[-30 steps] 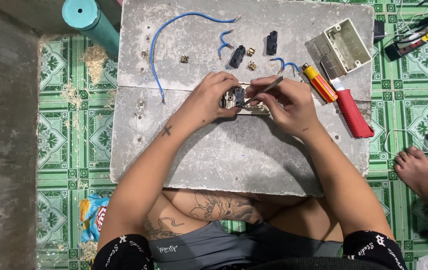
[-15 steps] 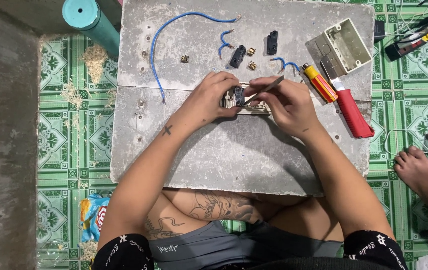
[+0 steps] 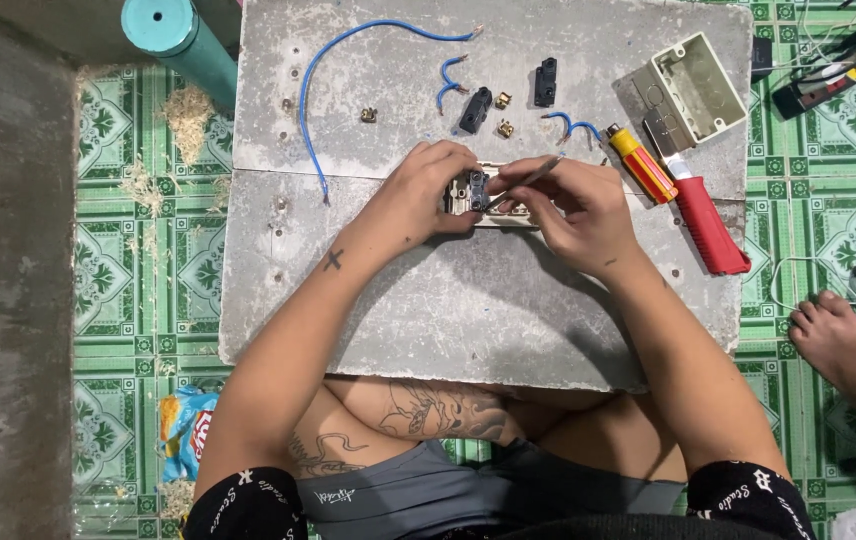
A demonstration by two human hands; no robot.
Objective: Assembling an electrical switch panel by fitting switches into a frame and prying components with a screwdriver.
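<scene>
Hands (image 3: 508,195) unmoved on switch plate (image 3: 478,195)

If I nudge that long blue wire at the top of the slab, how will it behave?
The long blue wire probably holds its shape: it lies in a set arch, so it looks semi-stiff rather than floppy. It seems light and thin, so a push would likely slide or pivot the whole curve across the grey slab. It is unlikely to roll.

Three blue wires (image 3: 320,80), three brass terminals (image 3: 369,115), two black switch modules (image 3: 476,109), one junction box (image 3: 697,88), two hand tools (image 3: 708,225).
</scene>
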